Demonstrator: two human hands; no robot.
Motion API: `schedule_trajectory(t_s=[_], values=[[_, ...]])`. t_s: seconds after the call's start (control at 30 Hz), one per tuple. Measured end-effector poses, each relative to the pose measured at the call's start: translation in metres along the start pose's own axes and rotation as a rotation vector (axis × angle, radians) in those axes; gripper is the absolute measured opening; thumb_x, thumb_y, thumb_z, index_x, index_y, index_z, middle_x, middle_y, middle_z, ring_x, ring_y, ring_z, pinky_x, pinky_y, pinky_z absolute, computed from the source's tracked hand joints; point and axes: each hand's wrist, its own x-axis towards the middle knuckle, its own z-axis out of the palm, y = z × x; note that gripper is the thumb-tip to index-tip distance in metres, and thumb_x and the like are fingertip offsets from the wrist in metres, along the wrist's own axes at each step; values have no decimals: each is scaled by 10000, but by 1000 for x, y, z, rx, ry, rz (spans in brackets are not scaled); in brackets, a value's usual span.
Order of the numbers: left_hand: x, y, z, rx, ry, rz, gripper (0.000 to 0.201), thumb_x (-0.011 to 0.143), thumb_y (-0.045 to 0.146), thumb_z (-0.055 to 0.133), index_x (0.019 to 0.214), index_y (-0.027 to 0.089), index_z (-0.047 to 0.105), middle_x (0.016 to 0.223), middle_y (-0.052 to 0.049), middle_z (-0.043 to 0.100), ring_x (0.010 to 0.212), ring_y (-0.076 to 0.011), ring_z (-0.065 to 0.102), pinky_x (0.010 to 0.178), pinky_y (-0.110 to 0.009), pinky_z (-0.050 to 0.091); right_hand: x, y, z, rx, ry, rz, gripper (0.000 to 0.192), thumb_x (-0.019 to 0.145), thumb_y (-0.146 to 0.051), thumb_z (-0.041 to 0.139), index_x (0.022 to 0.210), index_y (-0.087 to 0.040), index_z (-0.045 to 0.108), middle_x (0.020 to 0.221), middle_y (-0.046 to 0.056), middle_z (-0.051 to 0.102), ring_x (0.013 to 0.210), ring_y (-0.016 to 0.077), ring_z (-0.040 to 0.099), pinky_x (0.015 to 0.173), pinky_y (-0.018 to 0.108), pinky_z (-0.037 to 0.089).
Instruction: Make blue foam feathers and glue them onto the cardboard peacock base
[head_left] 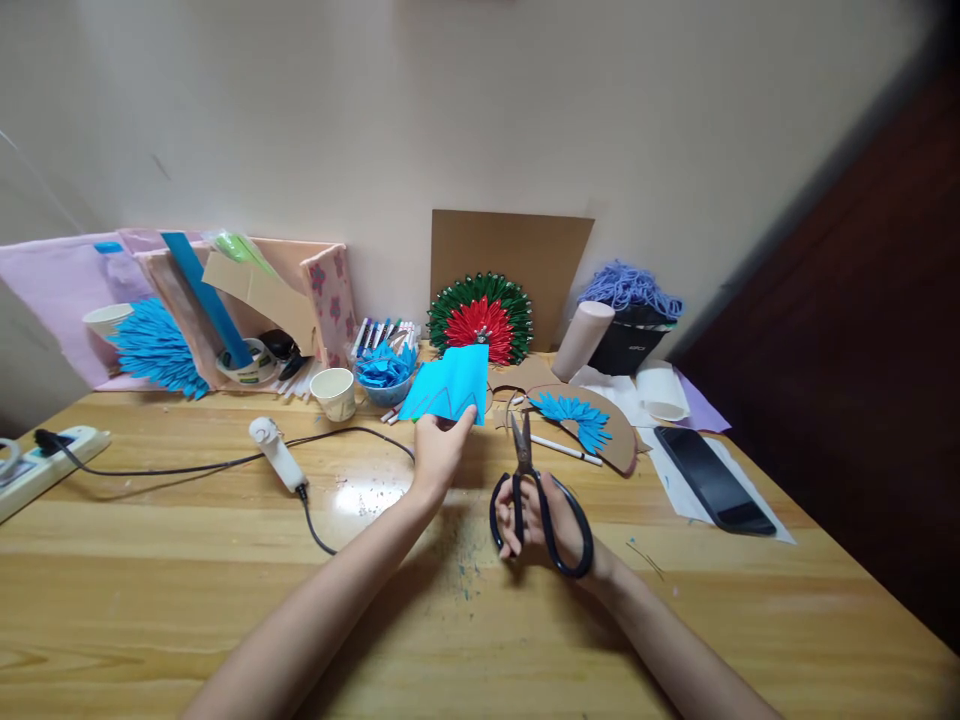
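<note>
My left hand (439,450) pinches the lower edge of a bright blue sheet of paper (454,380) and holds it up over the table. Dark zigzag lines are drawn along the sheet's lower part. In my right hand (547,520) are black-handled scissors (523,450), blades pointing up and slightly parted, apart from the paper. Just beyond the scissors lies a cardboard arc (619,430) with blue pointed petals (577,418) on it. A white pen (566,449) lies in front of that arc.
A glue gun (277,455) with a black cord lies left of my hands. Behind stand a paper cup (333,393), a bowl of blue pieces (385,370) and a red-green petal fan (480,320). A phone (712,480) is at right, a power strip (52,465) at far left.
</note>
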Motion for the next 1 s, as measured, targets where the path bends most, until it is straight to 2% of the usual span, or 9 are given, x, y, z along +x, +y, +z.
schedule_trajectory(t_s=[0.2, 0.33, 0.5, 0.7, 1.0], values=[[-10, 4, 5, 92, -30, -25, 428, 650, 477, 616, 463, 154, 407, 464, 47, 374, 453, -64, 305, 439, -199, 241, -2, 11, 5, -154, -58, 36, 641, 719, -747, 317, 860, -155, 518, 595, -19, 491, 467, 121, 539, 504, 271, 449], [-14, 6, 8, 130, -21, -52, 463, 625, 502, 627, 434, 160, 379, 436, 53, 333, 433, -58, 272, 410, -204, 190, -4, 8, 6, -220, -25, 16, 644, 719, -753, 297, 850, -158, 505, 581, -30, 470, 455, 114, 522, 485, 255, 428], [-18, 8, 12, 125, -43, -71, 464, 619, 494, 633, 421, 161, 379, 416, 51, 338, 417, -57, 267, 403, -207, 185, -4, 6, 8, -264, 33, 8, 622, 714, -758, 295, 791, -168, 478, 542, -48, 445, 420, 100, 493, 466, 241, 412], [-18, 10, 11, 105, -69, -47, 447, 632, 465, 632, 436, 160, 372, 437, 51, 333, 429, -54, 265, 403, -197, 185, -3, 7, 7, -264, 33, 7, 644, 691, -786, 269, 765, -175, 460, 496, -73, 390, 371, 81, 436, 446, 240, 403], [-17, 7, 13, 150, -32, -94, 458, 612, 465, 644, 418, 164, 357, 429, 56, 312, 427, -56, 268, 405, -198, 191, -4, 4, 8, -301, 43, 7, 655, 677, -798, 267, 762, -177, 458, 513, -62, 414, 390, 87, 456, 462, 236, 393]])
